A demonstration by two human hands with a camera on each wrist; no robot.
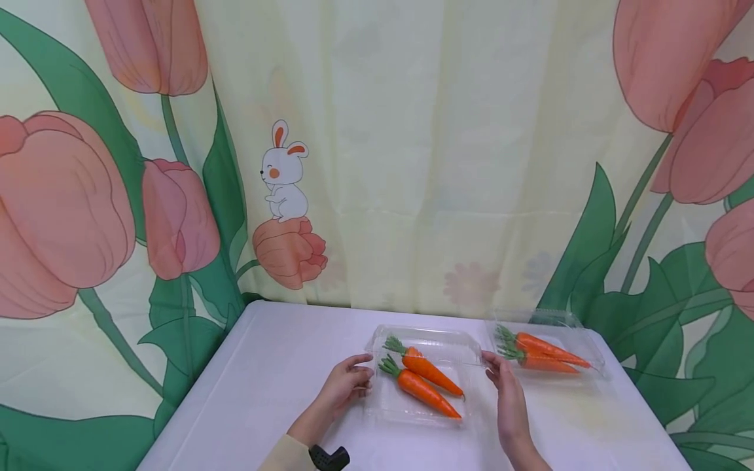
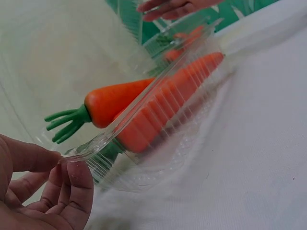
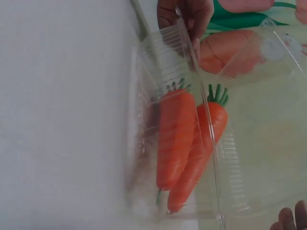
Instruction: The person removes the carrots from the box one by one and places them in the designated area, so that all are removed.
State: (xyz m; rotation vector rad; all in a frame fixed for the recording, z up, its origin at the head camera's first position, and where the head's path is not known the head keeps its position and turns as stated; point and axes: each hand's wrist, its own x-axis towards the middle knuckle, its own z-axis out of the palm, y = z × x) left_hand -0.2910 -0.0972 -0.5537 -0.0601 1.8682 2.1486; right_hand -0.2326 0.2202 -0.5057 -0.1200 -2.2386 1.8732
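A clear plastic clamshell box with its lid raised stands on the table. Two orange carrots with green tops, a rear one and a front one, lie side by side inside. At the box's left side my left hand pinches the rim between thumb and fingers, as the left wrist view shows. My right hand is beside the box's right side, fingers extended near the lid; whether they touch it I cannot tell. Only its fingertips show in the right wrist view.
A second clear box holding carrots stands at the right rear of the white table. Behind the table hangs a curtain printed with tulips and a rabbit. A black band circles the left wrist.
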